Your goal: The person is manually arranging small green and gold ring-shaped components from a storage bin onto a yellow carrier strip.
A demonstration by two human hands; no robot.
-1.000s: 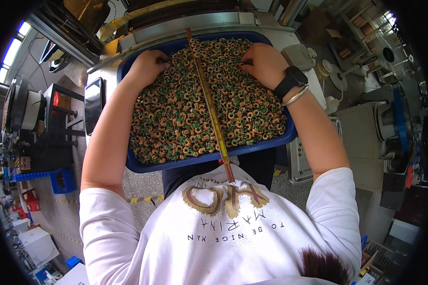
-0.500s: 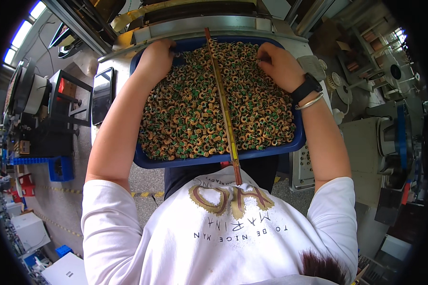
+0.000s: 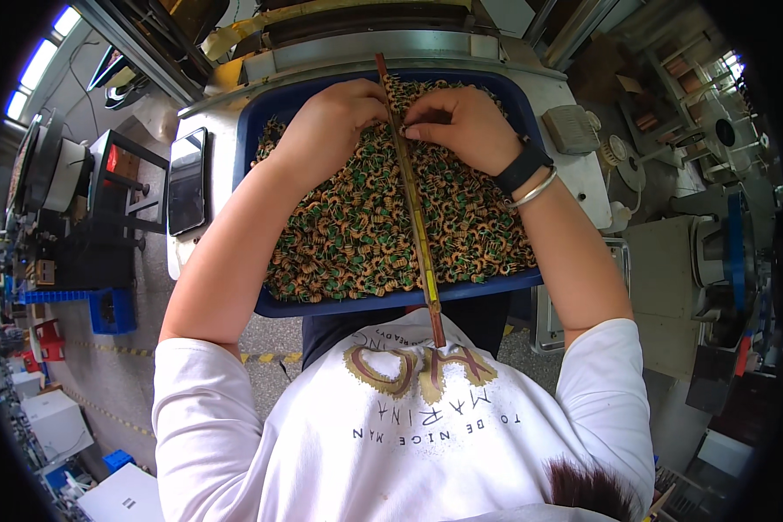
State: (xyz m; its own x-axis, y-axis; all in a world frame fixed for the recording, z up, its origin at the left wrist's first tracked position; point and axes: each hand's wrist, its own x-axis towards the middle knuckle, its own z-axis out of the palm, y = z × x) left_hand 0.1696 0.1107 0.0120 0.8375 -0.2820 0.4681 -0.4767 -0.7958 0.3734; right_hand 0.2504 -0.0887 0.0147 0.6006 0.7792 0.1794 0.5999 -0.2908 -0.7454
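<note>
2 hands are meeting at a thin rod over a tray of small ring coils.

The left hand [image 3: 335, 122] and right hand [image 3: 461, 126] are pinching the long brown rod [image 3: 413, 209] together (fingertips closed on it), lying across glossy copper-and-green coils [image 3: 357, 235] heaped in the blue plastic tray [image 3: 391, 303] on a grey workbench [image 3: 583, 165].

A tray [image 3: 274, 306] sits directly in front of the person, filled with small wound ring coils [image 3: 348, 235]. A long rod [image 3: 413, 204] lies across the tray from its far rim to the person's chest. The left hand [image 3: 335, 117] rests on the coils left of the rod, the right hand [image 3: 461, 122] right of it, both at the far end. A flat screen [image 3: 187, 178] stands left of the tray.
</note>
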